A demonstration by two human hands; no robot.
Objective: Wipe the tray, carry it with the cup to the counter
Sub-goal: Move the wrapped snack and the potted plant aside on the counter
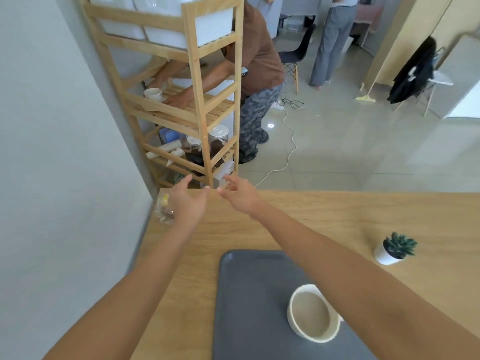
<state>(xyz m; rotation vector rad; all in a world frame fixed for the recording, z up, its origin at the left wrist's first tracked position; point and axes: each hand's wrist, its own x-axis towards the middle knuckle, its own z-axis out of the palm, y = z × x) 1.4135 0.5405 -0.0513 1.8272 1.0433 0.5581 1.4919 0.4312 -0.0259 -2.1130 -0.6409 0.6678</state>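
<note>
The wooden table [298,216] fills the lower half of the view, its far left corner meeting a grey wall and a tall wooden shelf [197,100] where another person bends over a middle slat. On the table, close to the wearer, lies the dark grey tray [249,294], flat, rectangular with rounded corners, its surface matte and with no spill or crumbs that can be made out. The cup [313,314], a squat cream piece with a thick rim, stands upright on the tray's right part and looks empty; the right forearm passes over its right side. A small potted plant [394,249] sits well apart to the right. Both arms stretch past the tray toward the far left corner: the left hand [187,201] is spread, fingers apart, holding nothing, just beside a blurred clear object with a yellow part [165,207]; the right hand [239,194] is likewise apart and empty. No cloth shows anywhere, so the wiping seems not yet begun, and the carrying is wholly left to do.
</note>
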